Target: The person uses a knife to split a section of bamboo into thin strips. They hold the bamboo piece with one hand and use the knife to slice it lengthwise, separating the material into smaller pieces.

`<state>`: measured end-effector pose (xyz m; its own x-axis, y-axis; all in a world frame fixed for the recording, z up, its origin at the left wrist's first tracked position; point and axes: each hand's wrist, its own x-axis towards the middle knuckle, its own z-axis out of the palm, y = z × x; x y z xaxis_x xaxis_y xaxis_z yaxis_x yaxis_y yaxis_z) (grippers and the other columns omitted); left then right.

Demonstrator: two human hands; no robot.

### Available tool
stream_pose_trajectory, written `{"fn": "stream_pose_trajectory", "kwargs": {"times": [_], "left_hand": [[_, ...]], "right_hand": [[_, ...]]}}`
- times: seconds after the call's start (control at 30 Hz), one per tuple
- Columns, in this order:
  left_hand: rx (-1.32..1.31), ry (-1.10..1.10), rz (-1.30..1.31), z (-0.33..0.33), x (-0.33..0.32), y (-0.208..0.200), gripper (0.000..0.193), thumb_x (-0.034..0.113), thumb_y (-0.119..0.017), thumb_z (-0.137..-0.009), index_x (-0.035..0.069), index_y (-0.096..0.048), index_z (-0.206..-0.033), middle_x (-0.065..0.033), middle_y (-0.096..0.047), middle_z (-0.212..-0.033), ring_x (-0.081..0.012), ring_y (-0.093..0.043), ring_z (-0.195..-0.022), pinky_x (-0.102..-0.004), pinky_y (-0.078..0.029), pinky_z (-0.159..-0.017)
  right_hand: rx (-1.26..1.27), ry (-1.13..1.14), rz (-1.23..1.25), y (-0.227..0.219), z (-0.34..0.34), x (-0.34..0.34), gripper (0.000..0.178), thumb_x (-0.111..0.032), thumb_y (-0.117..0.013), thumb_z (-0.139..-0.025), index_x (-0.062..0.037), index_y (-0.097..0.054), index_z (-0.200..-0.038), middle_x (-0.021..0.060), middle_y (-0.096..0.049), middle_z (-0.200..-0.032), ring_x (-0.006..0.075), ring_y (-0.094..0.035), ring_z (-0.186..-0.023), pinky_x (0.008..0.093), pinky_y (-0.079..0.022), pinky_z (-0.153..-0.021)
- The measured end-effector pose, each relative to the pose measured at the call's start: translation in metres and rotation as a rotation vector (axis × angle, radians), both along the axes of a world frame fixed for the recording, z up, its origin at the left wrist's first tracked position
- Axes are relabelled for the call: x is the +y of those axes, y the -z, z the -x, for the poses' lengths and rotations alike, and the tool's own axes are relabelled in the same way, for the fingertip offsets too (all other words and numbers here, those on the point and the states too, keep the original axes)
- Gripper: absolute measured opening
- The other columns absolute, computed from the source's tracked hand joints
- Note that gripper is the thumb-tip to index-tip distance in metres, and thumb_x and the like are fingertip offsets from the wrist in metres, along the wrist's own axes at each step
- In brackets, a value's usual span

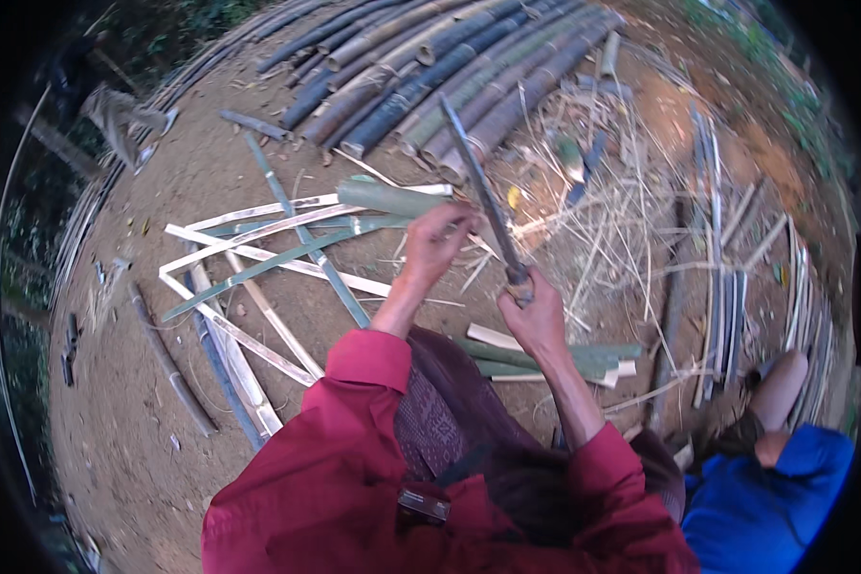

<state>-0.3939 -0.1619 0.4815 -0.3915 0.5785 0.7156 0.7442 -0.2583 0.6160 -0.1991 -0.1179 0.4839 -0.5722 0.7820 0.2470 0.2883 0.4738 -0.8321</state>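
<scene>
My right hand (534, 314) is wrapped round the handle of a long knife (480, 177). Its narrow dark blade points up and away, leaning slightly left. Close to the blade's left side, my left hand (434, 241) is closed with fingers curled toward the knife. What those fingers hold, if anything, is too small to make out. Just beyond the left hand lies a short green bamboo piece (383, 197); whether the hand touches it cannot be told. Split bamboo strips (297, 251) cross one another on the ground to the left. More green split bamboo (507, 356) lies under my right forearm.
Long bamboo poles (469, 72) are stacked at the far side. Thin shavings (612, 230) litter the ground on the right, beside bundled slats (727, 306). A person in a blue shirt (770, 497) sits close at lower right. Dark poles (172, 364) lie at left.
</scene>
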Motion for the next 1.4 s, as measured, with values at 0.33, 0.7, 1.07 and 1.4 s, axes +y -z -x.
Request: {"fn": "stream_pose_trajectory", "kwargs": {"times": [0.33, 0.7, 1.07, 1.4], "left_hand": [[-0.160, 0.186, 0.006, -0.009, 0.072, 0.049, 0.019, -0.005, -0.067, -0.080, 0.001, -0.068, -0.098, -0.0106, -0.068, -0.099, -0.0151, -0.065, -0.092, -0.0256, -0.053, -0.080], [-0.277, 0.135, -0.023, -0.002, 0.103, 0.110, 0.019, -0.005, -0.065, -0.084, -0.001, -0.065, -0.103, -0.0122, -0.066, -0.103, -0.0150, -0.064, -0.094, -0.0261, -0.053, -0.084], [-0.315, 0.095, -0.092, 0.001, 0.106, 0.129, 0.019, 0.004, -0.069, -0.084, 0.001, -0.066, -0.102, -0.0089, -0.069, -0.093, -0.0104, -0.064, -0.081, -0.0207, -0.053, -0.071], [-0.117, -0.307, 0.278, -0.013, 0.083, 0.056, 0.027, 0.015, -0.069, -0.085, 0.002, -0.067, -0.109, -0.0065, -0.069, -0.084, -0.0086, -0.063, -0.073, -0.0215, -0.051, -0.065]], "right_hand": [[-0.177, 0.024, 0.176, 0.069, -0.057, 0.064, 0.042, -0.023, -0.060, -0.070, 0.0023, -0.060, -0.104, 0.0167, -0.058, -0.062, 0.0275, -0.058, -0.057, 0.0399, -0.047, -0.060], [-0.413, 0.060, 0.483, 0.211, -0.099, 0.116, 0.045, -0.024, -0.061, -0.071, -0.0015, -0.061, -0.110, 0.0097, -0.055, -0.058, 0.0177, -0.053, -0.048, 0.0374, -0.047, -0.049], [-0.649, 0.169, 0.507, 0.278, -0.147, 0.132, 0.047, -0.031, -0.064, -0.072, 0.0036, -0.063, -0.104, 0.0257, -0.066, -0.087, 0.0374, -0.066, -0.081, 0.0453, -0.052, -0.078], [-0.598, 0.231, 0.648, 0.211, -0.109, 0.101, 0.050, -0.029, -0.060, -0.074, 0.0054, -0.058, -0.110, 0.0193, -0.065, -0.080, 0.0277, -0.065, -0.068, 0.0405, -0.054, -0.066]]}}
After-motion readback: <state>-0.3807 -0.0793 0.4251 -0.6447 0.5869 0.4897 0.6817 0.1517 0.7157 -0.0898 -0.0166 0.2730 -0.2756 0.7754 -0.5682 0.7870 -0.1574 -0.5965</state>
